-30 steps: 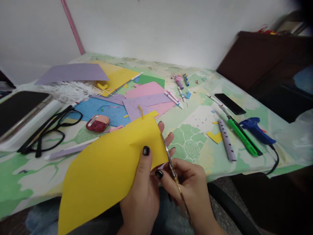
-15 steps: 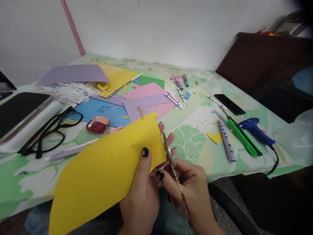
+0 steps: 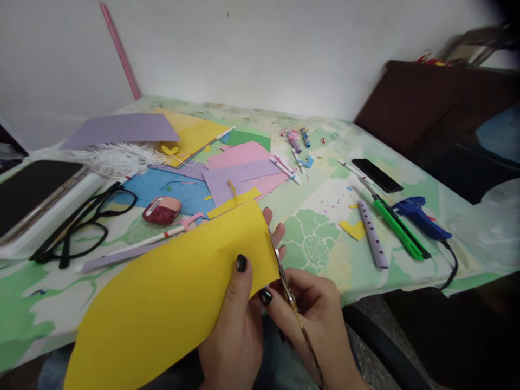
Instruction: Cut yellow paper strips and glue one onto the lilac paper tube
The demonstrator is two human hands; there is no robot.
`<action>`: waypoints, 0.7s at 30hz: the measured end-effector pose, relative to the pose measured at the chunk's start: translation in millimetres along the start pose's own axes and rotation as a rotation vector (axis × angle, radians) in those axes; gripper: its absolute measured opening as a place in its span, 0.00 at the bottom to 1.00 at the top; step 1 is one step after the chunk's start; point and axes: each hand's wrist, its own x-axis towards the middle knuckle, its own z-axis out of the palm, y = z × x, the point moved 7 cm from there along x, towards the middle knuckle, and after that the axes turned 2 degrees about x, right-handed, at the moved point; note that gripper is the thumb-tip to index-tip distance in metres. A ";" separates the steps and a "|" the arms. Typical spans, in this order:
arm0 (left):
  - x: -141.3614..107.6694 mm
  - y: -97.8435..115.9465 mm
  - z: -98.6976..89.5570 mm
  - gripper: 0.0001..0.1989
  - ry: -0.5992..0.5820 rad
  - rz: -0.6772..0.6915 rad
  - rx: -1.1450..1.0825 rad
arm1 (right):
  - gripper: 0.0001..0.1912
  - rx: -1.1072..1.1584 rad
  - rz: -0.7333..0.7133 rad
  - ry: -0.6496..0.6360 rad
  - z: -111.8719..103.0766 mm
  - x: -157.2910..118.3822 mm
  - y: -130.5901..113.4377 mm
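Note:
A large yellow sheet (image 3: 162,292), curved over at its right end, is gripped by my left hand (image 3: 238,319), with the thumb on top and fingers behind its right edge. My right hand (image 3: 314,314) is closed round a pair of scissors (image 3: 287,292) with gold-coloured handles. The blades point up and away along the sheet's right edge, close to my left fingertips. Part of the blades is hidden by the paper edge. Just beyond the sheet lie a yellow strip (image 3: 247,196) and a pink scrap (image 3: 192,221).
Coloured sheets (image 3: 244,157), white string (image 3: 122,157), glasses (image 3: 85,227) and a red case (image 3: 162,210) lie left and centre. On the right are a phone (image 3: 377,174), a green cutter (image 3: 400,230), a blue glue gun (image 3: 422,216) and a dotted purple tube (image 3: 374,235).
The yellow sheet has shifted slightly down and left, uncovering more of the yellow strip and pink scrap. The scissor blades sit lower, more hidden at the sheet's edge. The view has shifted slightly.

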 end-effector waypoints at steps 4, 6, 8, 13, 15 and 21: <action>-1.4 -3.4 1.5 0.21 -0.043 -0.022 0.009 | 0.11 0.058 -0.021 0.000 -0.2 0.6 3.1; -1.3 -2.3 2.1 0.22 -0.033 -0.012 0.006 | 0.11 0.071 -0.006 -0.010 -1.6 1.5 2.9; -1.3 -0.5 3.1 0.23 -0.023 0.005 -0.004 | 0.12 0.091 0.019 -0.044 -2.1 2.2 1.9; -2.1 -4.1 3.5 0.23 -0.032 -0.030 0.008 | 0.17 0.166 0.077 -0.111 -0.6 2.3 1.8; -2.4 -7.3 3.3 0.22 -0.059 -0.052 0.018 | 0.16 0.181 0.083 -0.098 -0.2 2.6 2.0; -2.7 -9.1 3.7 0.21 -0.077 -0.045 0.050 | 0.14 0.218 0.061 -0.075 2.4 4.3 -3.8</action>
